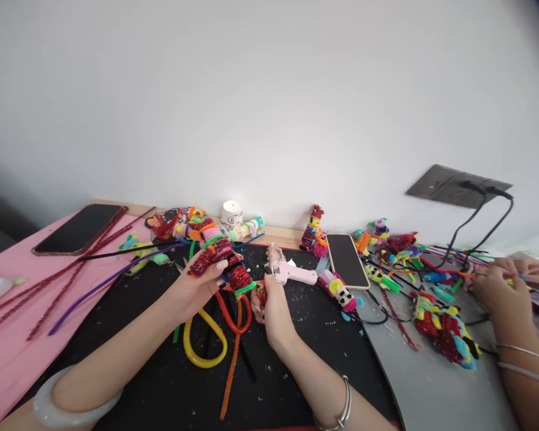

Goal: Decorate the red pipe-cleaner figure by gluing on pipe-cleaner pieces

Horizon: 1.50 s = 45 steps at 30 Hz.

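L hand [197,286] clamps red figure [220,263] above black mat [296,359], fingers wrapped round its body. R hand [269,308] pinches a small red piece [260,291] just below figure's green band, fingertips together on it. Glue gun [290,272] lies on mat just beside R hand. Judgement: keep figure steady w/ L, press piece square to joint, fingers off any hot glue. Co-worker's hands [498,281] far right, apart.

I am seeing soft, even daylight filling the room, with a bright white wall [269,90] and only faint shadows. The corners are going dark and bending. Far edges are looking a little blurry.
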Available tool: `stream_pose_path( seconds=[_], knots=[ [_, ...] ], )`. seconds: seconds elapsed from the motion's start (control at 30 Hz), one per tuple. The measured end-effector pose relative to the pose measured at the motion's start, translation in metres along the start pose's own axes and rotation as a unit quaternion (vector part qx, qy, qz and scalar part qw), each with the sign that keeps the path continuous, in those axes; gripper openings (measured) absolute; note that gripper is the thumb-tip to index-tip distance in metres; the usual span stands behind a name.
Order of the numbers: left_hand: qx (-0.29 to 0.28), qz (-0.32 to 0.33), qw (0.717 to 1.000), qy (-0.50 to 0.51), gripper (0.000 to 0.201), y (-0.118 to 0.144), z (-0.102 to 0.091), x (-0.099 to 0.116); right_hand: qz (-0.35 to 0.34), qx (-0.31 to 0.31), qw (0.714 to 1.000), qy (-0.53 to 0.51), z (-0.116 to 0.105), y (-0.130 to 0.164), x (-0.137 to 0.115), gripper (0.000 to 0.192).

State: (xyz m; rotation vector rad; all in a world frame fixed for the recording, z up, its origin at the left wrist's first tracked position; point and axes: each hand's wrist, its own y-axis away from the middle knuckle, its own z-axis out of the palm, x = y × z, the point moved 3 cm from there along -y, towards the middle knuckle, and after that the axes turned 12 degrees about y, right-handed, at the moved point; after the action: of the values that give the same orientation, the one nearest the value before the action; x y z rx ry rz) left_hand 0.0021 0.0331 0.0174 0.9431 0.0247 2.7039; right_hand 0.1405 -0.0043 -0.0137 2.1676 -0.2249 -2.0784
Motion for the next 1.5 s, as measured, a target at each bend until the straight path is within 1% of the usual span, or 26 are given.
stream_pose_path(
  seconds=[0.17,0.3,0.37,0.43,0.5,0.57,0.67,0.77,0.83,0.9,1.03,1.1,1.2,1.27,1.33,1.43,1.5],
  knots=[
    [0.000,-0.005,1.000,0.030,0.022,-0.002,-0.003,0.003,-0.005,-0.009,0.998,-0.065,-0.002,0.000,0.005,0.050],
    [0.009,0.010,0.998,0.059,0.021,-0.006,-0.008,0.006,-0.071,-0.014,0.995,-0.075,-0.004,0.003,-0.002,0.050],
    [0.010,0.011,0.998,0.069,0.023,-0.007,-0.010,0.007,-0.099,-0.029,0.992,-0.078,-0.005,0.005,-0.006,0.050],
    [0.009,0.008,0.997,0.076,0.023,-0.009,-0.011,0.007,-0.109,-0.053,0.989,-0.083,-0.004,0.006,-0.010,0.046],
    [0.007,0.008,0.997,0.080,0.022,-0.010,-0.012,0.009,-0.106,-0.076,0.987,-0.093,-0.002,0.008,-0.011,0.037],
    [0.011,0.014,0.996,0.083,0.022,-0.012,-0.014,0.011,-0.095,-0.082,0.986,-0.110,-0.001,0.008,-0.012,0.029],
    [0.035,0.019,0.995,0.093,0.022,-0.015,-0.018,0.014,-0.090,-0.058,0.986,-0.129,-0.002,0.007,-0.013,0.026],
    [0.063,0.027,0.992,0.109,0.022,-0.017,-0.023,0.017,-0.112,-0.018,0.984,-0.135,-0.005,0.005,-0.018,0.024],
    [0.075,0.031,0.990,0.113,0.022,-0.019,-0.026,0.018,-0.124,-0.009,0.981,-0.148,-0.008,0.005,-0.022,0.024],
    [0.083,0.030,0.990,0.112,0.022,-0.020,-0.028,0.018,-0.122,-0.026,0.977,-0.175,-0.009,0.006,-0.026,0.022],
    [0.097,0.039,0.989,0.101,0.019,-0.022,-0.028,0.018,-0.084,-0.074,0.966,-0.234,-0.009,0.008,-0.028,0.024],
    [0.107,0.053,0.988,0.097,0.019,-0.023,-0.028,0.020,-0.072,-0.093,0.962,-0.245,-0.009,0.008,-0.028,0.025],
    [0.120,0.076,0.986,0.093,0.021,-0.024,-0.028,0.022,-0.079,-0.114,0.960,-0.242,-0.011,0.007,-0.029,0.026],
    [0.115,0.078,0.986,0.090,0.021,-0.024,-0.028,0.023,-0.091,-0.110,0.965,-0.220,-0.014,0.006,-0.032,0.025],
    [0.093,0.064,0.989,0.094,0.019,-0.024,-0.027,0.023,-0.099,-0.094,0.974,-0.182,-0.017,0.003,-0.036,0.025],
    [0.042,0.007,0.994,0.105,0.015,-0.021,-0.023,0.022,-0.100,-0.058,0.988,-0.106,-0.023,-0.001,-0.043,0.024],
    [0.005,-0.040,0.994,0.098,0.016,-0.017,-0.021,0.021,-0.100,-0.029,0.993,-0.049,-0.026,-0.005,-0.046,0.025]
  ],
)
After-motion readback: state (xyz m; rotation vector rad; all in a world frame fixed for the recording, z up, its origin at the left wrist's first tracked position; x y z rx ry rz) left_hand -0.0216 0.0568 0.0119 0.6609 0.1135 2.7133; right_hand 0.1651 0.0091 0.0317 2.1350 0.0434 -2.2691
